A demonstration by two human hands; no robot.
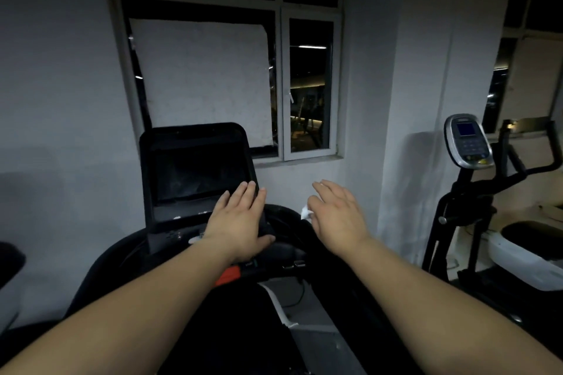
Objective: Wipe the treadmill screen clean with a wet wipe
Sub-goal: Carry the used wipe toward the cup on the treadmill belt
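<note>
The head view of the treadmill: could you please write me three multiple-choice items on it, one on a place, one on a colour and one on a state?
1. Where does the left hand lie?
A. at the lower right corner of the treadmill console
B. on the window frame
C. on the neighbouring machine

2. What colour is the scrap at the right hand?
A. red
B. white
C. green

3. How is the treadmill screen?
A. showing a bright menu
B. covered by a towel
C. dark and smudged

Answers: 1 A, its fingertips reach the frame beside the screen. 2 B, a white wet wipe peeks out by the thumb. 3 C, the panel is unlit, with pale streaks.
</note>
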